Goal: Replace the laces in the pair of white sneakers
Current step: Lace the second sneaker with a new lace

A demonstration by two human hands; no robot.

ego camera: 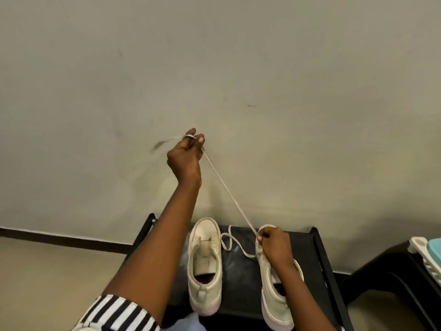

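Nearest, at the lower left, a striped sleeve [114, 314] covers the person's left upper arm. In front of it a black stand [321, 259] carries the pair of white sneakers side by side, heels near and toes far. The left sneaker [205, 266] stands alone with its tongue showing. The right hand [274, 244] rests on the front of the right sneaker [274, 299], its fingers curled and pinching a white lace [229, 192] just above the shoe. A slack loop of that lace lies on the stand between the two sneakers and runs to the right sneaker's side. From the right hand the lace runs taut, up and to the left, to the left hand [186, 156], which is raised well above the stand; its fingers are closed on the lace, which passes over a fingertip, and the free end trails off left in a blur. At the far right edge a dark stool [381, 271] holds a white and teal object [427, 254]. A plain wall [238, 68] stands behind everything.
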